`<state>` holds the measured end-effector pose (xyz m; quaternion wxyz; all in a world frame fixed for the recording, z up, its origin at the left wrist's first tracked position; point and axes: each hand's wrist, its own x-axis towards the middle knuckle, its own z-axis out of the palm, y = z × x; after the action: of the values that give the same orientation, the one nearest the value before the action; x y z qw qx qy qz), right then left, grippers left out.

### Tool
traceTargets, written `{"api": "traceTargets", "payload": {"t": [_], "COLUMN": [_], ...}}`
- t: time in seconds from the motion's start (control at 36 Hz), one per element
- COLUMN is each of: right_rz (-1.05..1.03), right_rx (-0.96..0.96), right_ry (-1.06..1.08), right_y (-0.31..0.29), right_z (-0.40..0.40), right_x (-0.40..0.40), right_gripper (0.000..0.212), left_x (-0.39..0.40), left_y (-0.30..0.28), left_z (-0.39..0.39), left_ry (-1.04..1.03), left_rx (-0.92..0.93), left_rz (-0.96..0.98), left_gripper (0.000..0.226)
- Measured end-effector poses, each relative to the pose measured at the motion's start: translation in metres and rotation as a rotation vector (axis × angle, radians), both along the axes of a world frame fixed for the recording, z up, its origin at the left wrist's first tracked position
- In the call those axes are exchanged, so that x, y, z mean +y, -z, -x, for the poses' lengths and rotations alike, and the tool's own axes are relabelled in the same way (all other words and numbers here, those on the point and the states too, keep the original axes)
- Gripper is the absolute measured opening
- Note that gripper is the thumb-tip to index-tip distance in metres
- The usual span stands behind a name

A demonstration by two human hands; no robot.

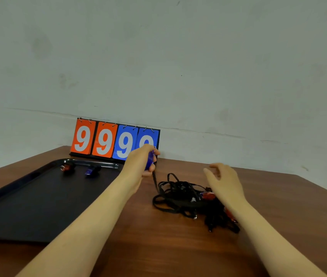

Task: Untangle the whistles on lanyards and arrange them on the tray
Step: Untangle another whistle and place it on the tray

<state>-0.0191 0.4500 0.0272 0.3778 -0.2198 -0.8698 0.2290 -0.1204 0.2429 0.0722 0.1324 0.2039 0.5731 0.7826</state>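
My left hand [138,162] grips a blue whistle [150,159], lifted above the table just right of the tray; its black lanyard [155,179] runs down into the tangle. The tangle of black lanyards [180,193] lies on the wooden table, with a red whistle [207,195] showing in it. My right hand [223,179] hovers over the right side of the tangle, fingers loosely curled, holding nothing. The black tray [28,206] sits at the left. At its far end lie a red whistle [65,167] and a blue whistle [89,171].
A flip scoreboard [102,139] with orange and blue cards showing nines stands against the wall behind the tray. The wooden table [158,246] runs to the wall at the back and has an edge at the right.
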Motion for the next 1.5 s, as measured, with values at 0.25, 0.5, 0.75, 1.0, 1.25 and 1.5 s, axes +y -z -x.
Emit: {"api": "traceTargets", "payload": {"t": [0.25, 0.5, 0.75, 1.0, 1.25, 1.5], "right_rz": [0.071, 0.752, 1.328, 1.374, 0.436, -0.214], "right_rx": [-0.196, 0.063, 0.51, 0.656, 0.164, -0.162], "right_ry": [-0.556, -0.634, -0.755, -0.68, -0.167, -0.461], "right_y": [0.0, -0.002, -0.011, -0.012, -0.004, 0.009], "right_z": [0.012, 0.013, 0.008, 0.004, 0.005, 0.005], "right_x": [-0.085, -0.079, -0.032, -0.011, -0.027, -0.061], "right_gripper": [0.048, 0.027, 0.033, 0.031, 0.025, 0.011], "left_x": [-0.003, -0.003, 0.012, 0.012, 0.019, 0.028], "left_y": [-0.008, -0.002, 0.016, 0.027, 0.024, 0.041], "left_z": [-0.028, -0.009, 0.013, 0.0, -0.007, 0.007], "left_ry": [0.143, -0.043, -0.009, 0.281, 0.366, -0.005], "left_rx": [0.356, 0.324, 0.391, 0.549, 0.062, -0.004], "left_rz": [0.152, 0.166, 0.589, 0.585, -0.086, -0.105], "left_gripper": [0.029, 0.031, 0.025, 0.017, 0.017, 0.021]}}
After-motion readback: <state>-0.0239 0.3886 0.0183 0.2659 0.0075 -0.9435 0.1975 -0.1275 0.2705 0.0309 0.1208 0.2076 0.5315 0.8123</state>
